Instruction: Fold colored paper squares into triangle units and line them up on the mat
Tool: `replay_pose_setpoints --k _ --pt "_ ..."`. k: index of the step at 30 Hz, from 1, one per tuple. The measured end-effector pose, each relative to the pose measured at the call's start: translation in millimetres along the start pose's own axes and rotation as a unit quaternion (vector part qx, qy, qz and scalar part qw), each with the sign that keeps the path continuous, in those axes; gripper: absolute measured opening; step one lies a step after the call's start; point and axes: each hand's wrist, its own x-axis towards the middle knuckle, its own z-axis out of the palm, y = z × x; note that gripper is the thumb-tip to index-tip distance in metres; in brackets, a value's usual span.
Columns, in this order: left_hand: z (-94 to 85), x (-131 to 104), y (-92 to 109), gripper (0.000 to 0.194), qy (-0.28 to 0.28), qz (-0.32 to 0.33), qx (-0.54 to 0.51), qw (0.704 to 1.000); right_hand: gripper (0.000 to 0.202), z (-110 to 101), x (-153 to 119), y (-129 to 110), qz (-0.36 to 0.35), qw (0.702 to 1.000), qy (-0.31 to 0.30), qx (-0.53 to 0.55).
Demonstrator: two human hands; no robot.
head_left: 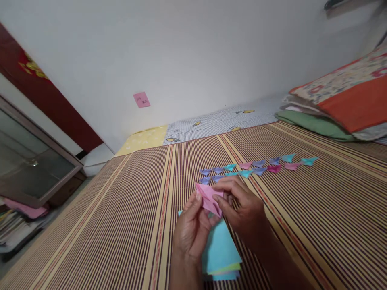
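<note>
A folded pink paper (pixel 209 198) is held up between both hands, above a striped mat. My left hand (pixel 191 227) pinches its left side between thumb and fingers. On the right side, my right hand (pixel 242 205) grips it with thumb and forefinger. Below the hands lies a stack of coloured paper (pixel 222 247), light blue on top with green and blue edges showing; my left hand and wrist hide part of it. Beyond the hands, several small folded papers (pixel 273 168) in blue, purple, turquoise and pink lie in two rows.
The striped mat (pixel 136 209) covers the surface up to a patterned cloth (pixel 208 121) by the white wall. Folded bedding (pixel 347 100) is piled at the right. A pink note (pixel 141 100) is on the wall. At the left stands a glass-fronted cabinet (pixel 33 157).
</note>
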Motion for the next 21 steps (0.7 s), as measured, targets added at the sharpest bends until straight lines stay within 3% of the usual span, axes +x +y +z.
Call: replay_pose_setpoints --k 6,11,15,21 --pt "-4.3 -2.8 5.3 0.011 -0.012 -0.019 0.064 0.998 0.019 -10.1 3.4 4.3 0.003 1.000 -0.028 0.012" --pt "2.4 -0.8 4.0 0.019 0.041 0.022 0.052 0.998 0.017 -15.4 5.5 1.8 0.033 0.996 -0.079 0.040" --pt "5.4 -0.2 1.4 0.027 0.025 0.044 0.046 0.998 0.015 -11.7 4.6 1.1 0.040 0.996 -0.058 0.051" --pt "5.8 -0.3 -1.3 0.019 -0.011 0.058 0.095 0.994 0.005 -7.3 2.6 -1.4 0.081 0.994 -0.009 0.066"
